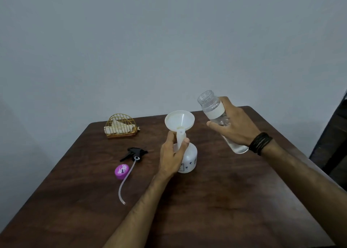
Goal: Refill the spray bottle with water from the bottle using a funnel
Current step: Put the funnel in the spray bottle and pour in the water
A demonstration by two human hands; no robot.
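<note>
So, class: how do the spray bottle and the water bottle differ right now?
The spray bottle is opaque white and squat; the water bottle is clear and tall. The spray bottle stands on the table with a funnel in its neck; the water bottle is held tilted in the air. Both are uncapped, each gripped by one hand.

spray bottle [188, 158] stands mid table [225, 201], funnel [179, 121] in its neck. l hand [171, 156] on bottle's left side, at funnel stem. water bottle [218, 116] up in r hand [232, 125], right of funnel, off the table. sprayer head [135, 153] w/ tube left of bottle; cap [122, 171] just in front of it, touching tube. napkin holder [121, 126] behind, far left.
</note>
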